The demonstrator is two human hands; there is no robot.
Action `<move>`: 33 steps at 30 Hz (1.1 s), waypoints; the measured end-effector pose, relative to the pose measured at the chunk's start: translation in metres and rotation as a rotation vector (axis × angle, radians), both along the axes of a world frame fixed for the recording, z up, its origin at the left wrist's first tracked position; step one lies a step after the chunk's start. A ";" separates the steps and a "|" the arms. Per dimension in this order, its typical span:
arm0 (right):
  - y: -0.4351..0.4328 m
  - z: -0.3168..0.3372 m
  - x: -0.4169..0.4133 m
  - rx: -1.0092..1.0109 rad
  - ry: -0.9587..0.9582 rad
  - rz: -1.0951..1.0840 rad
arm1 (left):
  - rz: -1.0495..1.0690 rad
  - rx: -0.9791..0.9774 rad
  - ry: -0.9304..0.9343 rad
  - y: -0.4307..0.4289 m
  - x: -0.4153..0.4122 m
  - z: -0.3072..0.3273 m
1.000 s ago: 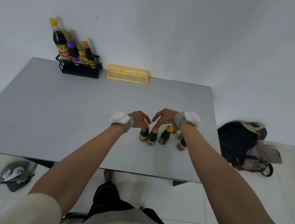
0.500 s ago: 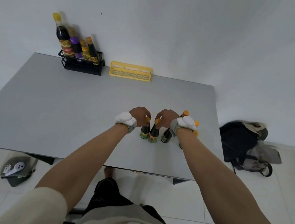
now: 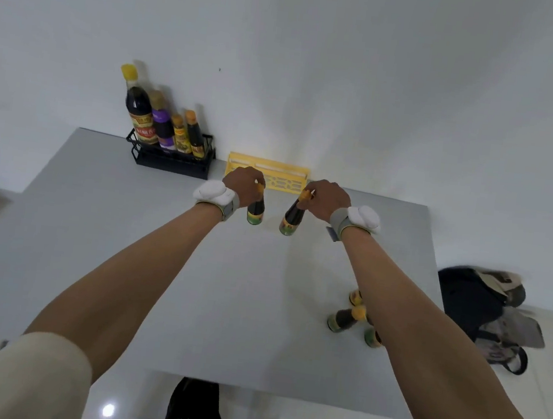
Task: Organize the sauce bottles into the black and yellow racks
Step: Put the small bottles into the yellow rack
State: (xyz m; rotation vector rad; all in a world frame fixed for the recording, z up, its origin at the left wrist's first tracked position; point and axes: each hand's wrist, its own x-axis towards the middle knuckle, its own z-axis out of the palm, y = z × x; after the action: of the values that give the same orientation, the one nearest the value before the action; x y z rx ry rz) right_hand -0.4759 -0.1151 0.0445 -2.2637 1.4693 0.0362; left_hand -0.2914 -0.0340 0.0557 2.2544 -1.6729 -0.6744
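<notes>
My left hand [image 3: 242, 185] grips the orange cap of a small dark sauce bottle [image 3: 255, 211], held above the table just in front of the yellow rack [image 3: 281, 184]. My right hand [image 3: 325, 197] holds a second small dark bottle [image 3: 292, 218] by its cap, tilted left. The yellow rack stands against the wall with nothing visible in it. To its left, the black rack [image 3: 170, 162] holds several bottles, tall and short. Three small bottles [image 3: 345, 319] remain near the table's right front, partly hidden by my right forearm.
The grey table [image 3: 126, 244] reaches to the white wall. A dark backpack [image 3: 475, 301] lies on the tiled floor right of the table. White trackers sit on both wrists.
Both hands closed on a bottle each in the front cluster, lifted them, and carried them forward across the table to just before the yellow rack. The view has shifted forward too.
</notes>
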 end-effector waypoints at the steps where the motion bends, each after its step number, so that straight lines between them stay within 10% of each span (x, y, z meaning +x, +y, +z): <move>1: -0.005 0.002 0.004 -0.006 -0.008 -0.010 | 0.004 -0.019 -0.004 -0.004 0.003 0.003; 33: -0.126 -0.079 0.200 -0.027 -0.036 -0.147 | -0.059 -0.011 0.059 -0.150 0.157 -0.073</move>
State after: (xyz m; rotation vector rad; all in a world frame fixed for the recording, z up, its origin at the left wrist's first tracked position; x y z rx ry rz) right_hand -0.2755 -0.2412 -0.0346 -2.1595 1.6223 -0.0691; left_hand -0.1344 -0.1845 -0.0174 2.1633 -1.7167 -0.7357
